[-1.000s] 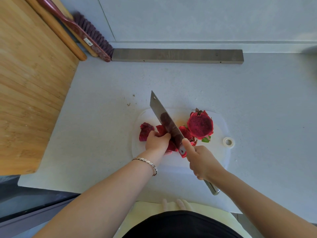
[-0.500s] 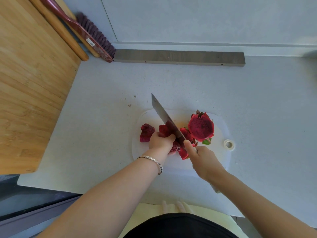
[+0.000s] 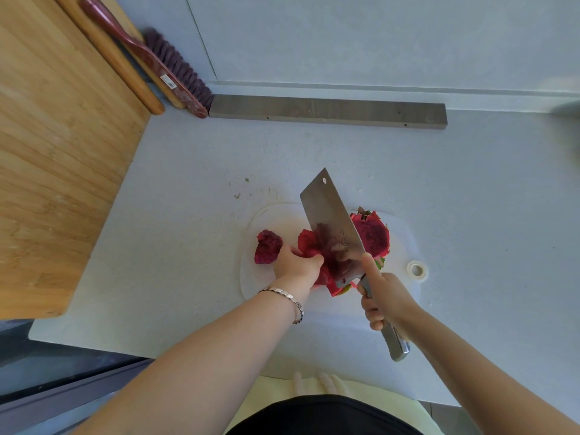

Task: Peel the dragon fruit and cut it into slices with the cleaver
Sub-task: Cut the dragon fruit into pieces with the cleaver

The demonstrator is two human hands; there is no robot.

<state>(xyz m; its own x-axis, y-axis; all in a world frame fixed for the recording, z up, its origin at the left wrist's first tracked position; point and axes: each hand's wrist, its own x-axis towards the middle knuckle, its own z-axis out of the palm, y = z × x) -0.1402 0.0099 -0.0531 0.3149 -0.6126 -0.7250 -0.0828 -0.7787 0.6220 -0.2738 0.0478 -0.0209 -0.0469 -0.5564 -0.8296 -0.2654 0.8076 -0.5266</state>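
On the white cutting board (image 3: 405, 246) my left hand (image 3: 296, 263) presses down on a piece of red dragon fruit (image 3: 309, 243). My right hand (image 3: 381, 296) grips the handle of the steel cleaver (image 3: 329, 221), forefinger along the spine. The juice-stained blade is tilted flat-side up over the held piece. A cut dragon fruit half (image 3: 373, 235) with its skin stands behind the blade at the right. A loose dark red chunk (image 3: 266, 246) lies at the board's left edge. A scrap of peel (image 3: 337, 288) sits under the blade's heel.
A roll of white tape (image 3: 416, 270) lies at the board's right edge. A grey wooden bar (image 3: 326, 113) runs along the back wall. A bamboo board (image 3: 56, 152) covers the left. A brush (image 3: 163, 69) and a rolling pin (image 3: 125, 73) lean at the back left. The counter's front edge is near.
The cleaver has lifted and tilted, so its broad side now faces up instead of standing edge-down in the fruit. My left hand stays on the piece.
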